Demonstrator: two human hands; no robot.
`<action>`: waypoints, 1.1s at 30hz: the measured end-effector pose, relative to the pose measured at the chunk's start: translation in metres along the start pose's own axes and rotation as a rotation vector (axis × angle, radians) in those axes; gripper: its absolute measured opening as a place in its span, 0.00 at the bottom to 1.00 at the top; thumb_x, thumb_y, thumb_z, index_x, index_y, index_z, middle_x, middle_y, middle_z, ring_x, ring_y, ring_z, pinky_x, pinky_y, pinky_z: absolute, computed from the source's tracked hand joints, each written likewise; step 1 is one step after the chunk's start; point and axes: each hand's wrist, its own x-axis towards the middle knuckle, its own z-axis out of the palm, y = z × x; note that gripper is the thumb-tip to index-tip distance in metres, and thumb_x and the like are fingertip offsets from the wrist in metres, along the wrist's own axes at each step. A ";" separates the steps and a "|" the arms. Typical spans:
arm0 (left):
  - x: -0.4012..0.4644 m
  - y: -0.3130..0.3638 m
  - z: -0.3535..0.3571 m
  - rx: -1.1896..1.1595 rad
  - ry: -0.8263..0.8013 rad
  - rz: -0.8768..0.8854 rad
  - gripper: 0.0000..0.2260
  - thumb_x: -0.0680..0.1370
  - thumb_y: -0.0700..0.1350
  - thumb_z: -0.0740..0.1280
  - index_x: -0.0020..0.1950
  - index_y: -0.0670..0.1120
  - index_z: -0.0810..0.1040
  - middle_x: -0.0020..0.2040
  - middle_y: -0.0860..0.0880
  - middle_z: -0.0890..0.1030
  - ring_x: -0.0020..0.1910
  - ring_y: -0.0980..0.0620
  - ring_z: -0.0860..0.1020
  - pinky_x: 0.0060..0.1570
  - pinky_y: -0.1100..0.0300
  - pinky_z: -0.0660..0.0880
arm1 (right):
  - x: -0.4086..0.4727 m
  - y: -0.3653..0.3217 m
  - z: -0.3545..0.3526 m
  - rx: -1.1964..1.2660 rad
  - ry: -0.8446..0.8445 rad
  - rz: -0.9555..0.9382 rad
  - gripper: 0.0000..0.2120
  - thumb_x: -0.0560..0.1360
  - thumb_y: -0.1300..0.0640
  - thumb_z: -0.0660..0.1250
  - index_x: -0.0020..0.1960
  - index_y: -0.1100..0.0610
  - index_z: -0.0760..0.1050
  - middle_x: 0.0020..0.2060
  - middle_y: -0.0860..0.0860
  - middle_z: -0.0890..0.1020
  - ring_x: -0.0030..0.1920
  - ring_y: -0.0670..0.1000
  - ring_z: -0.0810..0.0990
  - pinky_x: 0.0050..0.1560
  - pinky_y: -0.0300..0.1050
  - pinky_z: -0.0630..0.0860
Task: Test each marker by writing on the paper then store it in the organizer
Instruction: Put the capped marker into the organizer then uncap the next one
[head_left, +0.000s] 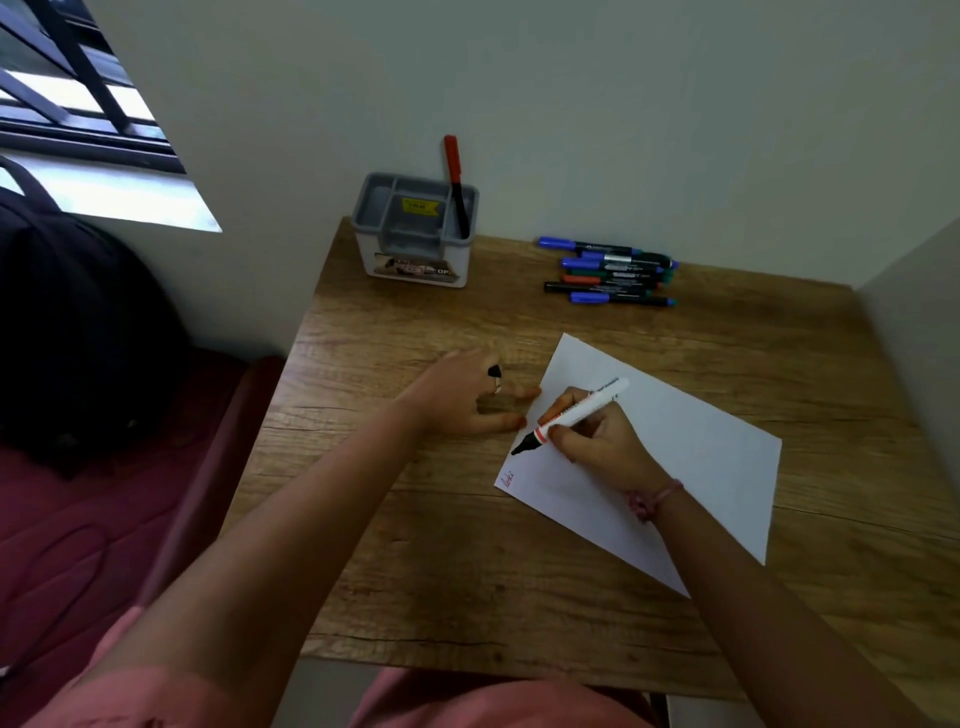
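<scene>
Head view: a wooden table (519, 571) is seen from above, set against a pale wall. At its centre right, a white paper (701, 457) lies at an angle, with a small red scribble (507, 479) near its 8 o'clock corner. A white marker (571, 415) with a red band and black tip is gripped by the right hand (602, 441), fingers and thumb curled round the barrel; the tip points toward 8 o'clock and sits at the paper's left edge, though contact with the sheet cannot be told. A pink bracelet (654, 499) is worn on the right wrist. At 9 o'clock of the marker, just beside the paper, the left hand (462, 395) is rested on the table with fingers loosely spread, and a black cap (494, 372) is tucked between two of them. At 12 o'clock on the table, against the wall, a grey organizer (374, 208) stands; a red-capped marker (455, 182) is held upright in its right rear compartment. At 1 o'clock, a cluster of markers (608, 270) with blue, green, red and black caps lies side by side, well apart from the paper. A dark bag (78, 332) is seen at 9 o'clock, off the table.
</scene>
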 end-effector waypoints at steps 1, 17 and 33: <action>0.000 0.001 0.000 0.008 0.001 0.006 0.30 0.73 0.72 0.46 0.67 0.60 0.71 0.52 0.48 0.73 0.48 0.55 0.68 0.48 0.58 0.66 | 0.002 0.000 0.002 -0.012 0.005 -0.004 0.04 0.69 0.64 0.66 0.41 0.66 0.75 0.32 0.45 0.80 0.35 0.42 0.78 0.36 0.33 0.73; -0.002 0.006 -0.004 -0.012 -0.059 -0.045 0.25 0.72 0.66 0.61 0.67 0.61 0.71 0.64 0.45 0.71 0.61 0.48 0.68 0.61 0.54 0.61 | 0.006 0.023 0.007 -0.092 0.015 -0.057 0.06 0.68 0.65 0.66 0.35 0.58 0.72 0.29 0.47 0.77 0.32 0.47 0.75 0.33 0.39 0.72; -0.001 0.000 0.000 -0.068 0.033 0.020 0.23 0.71 0.67 0.61 0.65 0.64 0.71 0.50 0.49 0.74 0.47 0.56 0.65 0.49 0.58 0.61 | 0.007 0.023 0.010 -0.143 0.031 -0.099 0.09 0.69 0.61 0.67 0.37 0.67 0.72 0.33 0.65 0.76 0.35 0.65 0.75 0.33 0.56 0.72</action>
